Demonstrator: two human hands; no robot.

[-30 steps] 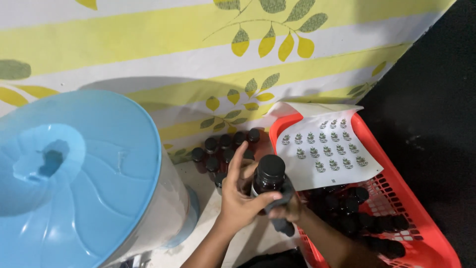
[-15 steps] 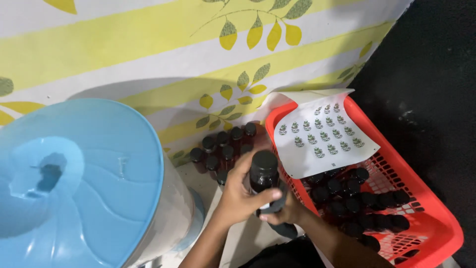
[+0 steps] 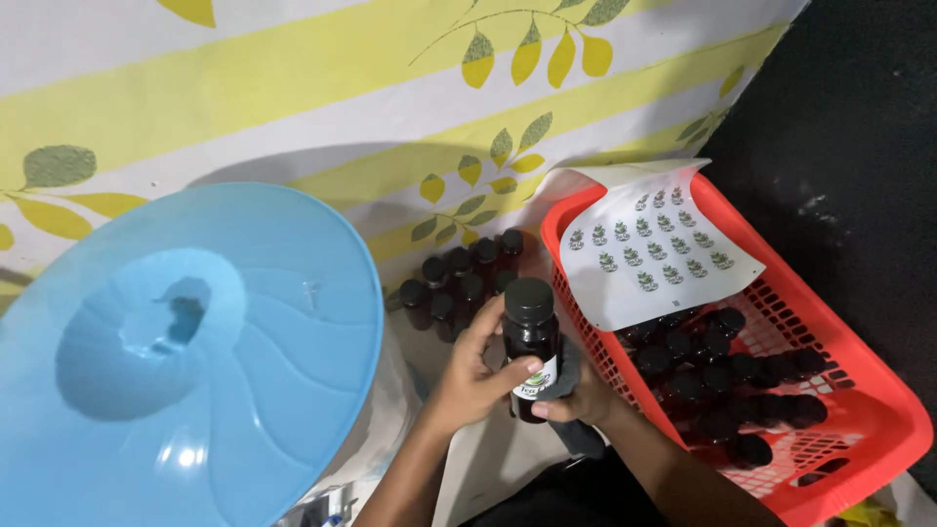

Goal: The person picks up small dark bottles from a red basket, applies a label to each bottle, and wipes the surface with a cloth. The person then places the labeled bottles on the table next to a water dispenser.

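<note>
Two bare forearms are seen rising from the lower edge of the head view and meeting near its centre. The left hand (image 3: 468, 381) is held with the fingers curled forward and the thumb stretched to the right, its tip pressed against what is gripped between the two hands. The right hand (image 3: 576, 395) is cupped from the other side, fingers wrapped underneath and largely hidden, only the thumb and knuckles being shown. Both wrists are kept nearly straight, and the hands are brought close together, thumbs almost touching. The right forearm is angled in from the lower right.
</note>
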